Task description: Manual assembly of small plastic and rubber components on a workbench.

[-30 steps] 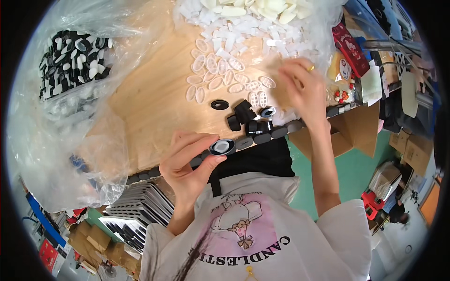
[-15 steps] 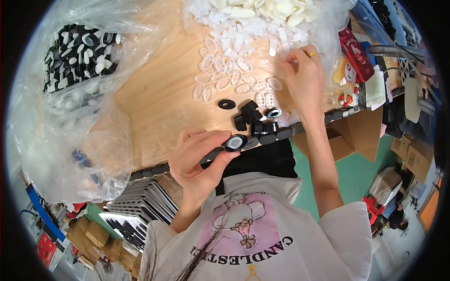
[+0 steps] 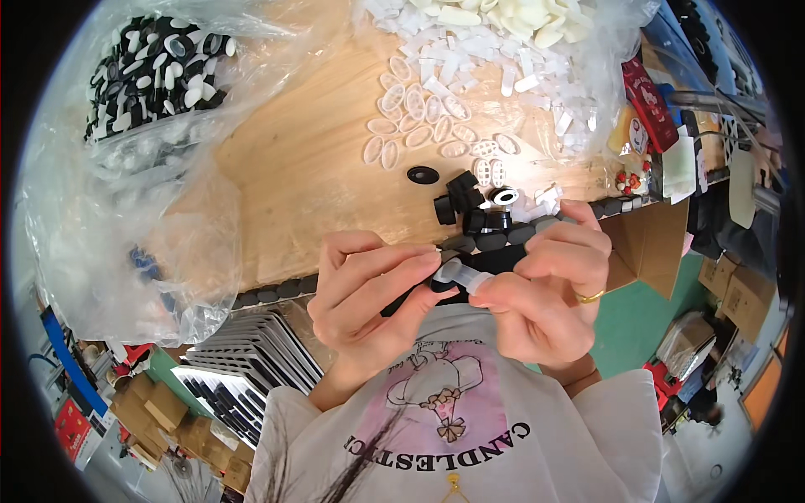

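My left hand is closed, its thumb and fingertips pinching a small black oval piece, largely hidden, just off the table's near edge. Closed as well, my right hand holds a translucent white plastic strip by one end. The strip's other end meets the pale top of the black piece; whether it is stuck there I cannot tell. Beyond the hands lie several black cylindrical parts, a black oval ring and a black-and-white oval part.
Clear oval rings are scattered mid-table, with piles of white strips and cream oval pieces behind. A plastic bag of black and white ovals lies left. Dark padding lines the near edge; a cardboard box stands below right.
My right hand has come from beside the strip pile toward me and now holds a strip against the black oval piece. My left hand keeps its hold; the view has shifted slightly.
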`<state>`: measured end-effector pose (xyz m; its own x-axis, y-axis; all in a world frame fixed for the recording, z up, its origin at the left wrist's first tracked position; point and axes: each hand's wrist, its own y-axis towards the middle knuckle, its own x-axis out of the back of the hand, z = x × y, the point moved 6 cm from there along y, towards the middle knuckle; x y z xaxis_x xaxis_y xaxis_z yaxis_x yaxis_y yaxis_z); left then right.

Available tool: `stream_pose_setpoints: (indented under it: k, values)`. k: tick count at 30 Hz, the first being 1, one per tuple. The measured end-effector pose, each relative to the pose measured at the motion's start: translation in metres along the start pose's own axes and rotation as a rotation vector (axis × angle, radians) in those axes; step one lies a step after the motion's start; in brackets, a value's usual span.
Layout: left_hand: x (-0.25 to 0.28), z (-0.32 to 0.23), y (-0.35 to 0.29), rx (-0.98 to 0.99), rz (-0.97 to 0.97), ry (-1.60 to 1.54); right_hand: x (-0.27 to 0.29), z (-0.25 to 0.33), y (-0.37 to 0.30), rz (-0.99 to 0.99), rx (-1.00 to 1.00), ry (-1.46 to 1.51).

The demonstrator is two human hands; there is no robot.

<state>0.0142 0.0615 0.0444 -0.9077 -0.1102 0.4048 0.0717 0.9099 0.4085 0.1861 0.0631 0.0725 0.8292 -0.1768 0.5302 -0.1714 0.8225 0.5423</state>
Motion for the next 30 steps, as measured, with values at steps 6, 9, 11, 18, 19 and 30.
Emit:
stream_pose_setpoints:
  k: [6,9,11,18,19,30]
  values:
    - [0.001,-0.003,-0.005,-0.047,-0.035,-0.031,-0.011,0.003,-0.003,0.108,-0.031,-0.047]
    - [0.002,-0.004,-0.006,-0.065,-0.044,-0.051,-0.011,0.004,-0.003,0.098,-0.037,-0.055]
    - [0.002,-0.007,-0.006,-0.115,-0.067,-0.046,-0.011,0.002,-0.006,0.084,-0.038,-0.062]
    - [0.001,-0.008,-0.006,-0.135,-0.037,-0.024,-0.015,0.003,-0.005,0.137,-0.037,-0.072]
    - [0.000,-0.004,-0.009,-0.081,-0.045,-0.027,-0.014,0.001,-0.004,0.138,-0.036,-0.074]
    - [0.003,0.017,-0.018,0.277,-0.024,-0.251,-0.025,-0.126,0.002,0.304,-0.188,-0.235]
